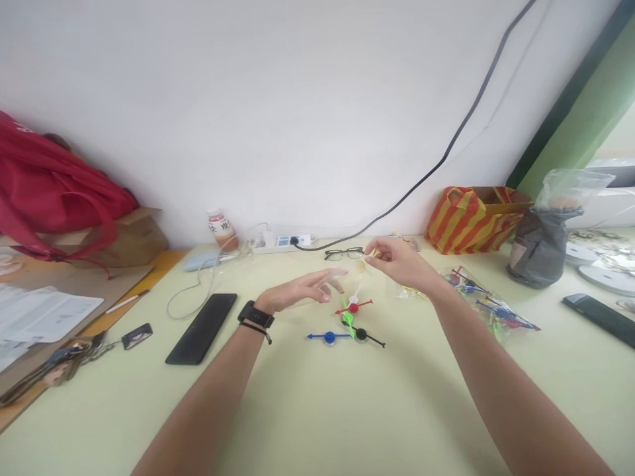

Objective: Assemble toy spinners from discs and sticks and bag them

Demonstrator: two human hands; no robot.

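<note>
My left hand point(302, 289) reaches in from the left, a black watch point(256, 316) on its wrist. Its thumb and fingers curve around a faint clear plastic bag point(353, 270), whose outline is hard to make out. Across from it, my right hand point(397, 259) is closed in a pinch on a small yellow arrow spinner point(376, 253), partly hidden by the fingers. Below the hands lie loose arrow spinners: a white one point(354, 301), a red one point(353, 308), a green one point(348, 319), a blue one point(329, 338) and a black one point(361, 334).
Glasses point(344, 253) lie behind the hands, near a power strip point(282, 243). Bagged spinners point(506, 314) are right of my right forearm. A black phone point(202, 328) lies left; a bottle point(221, 230), striped bag point(479, 221) and grey bag point(538, 248) stand farther back.
</note>
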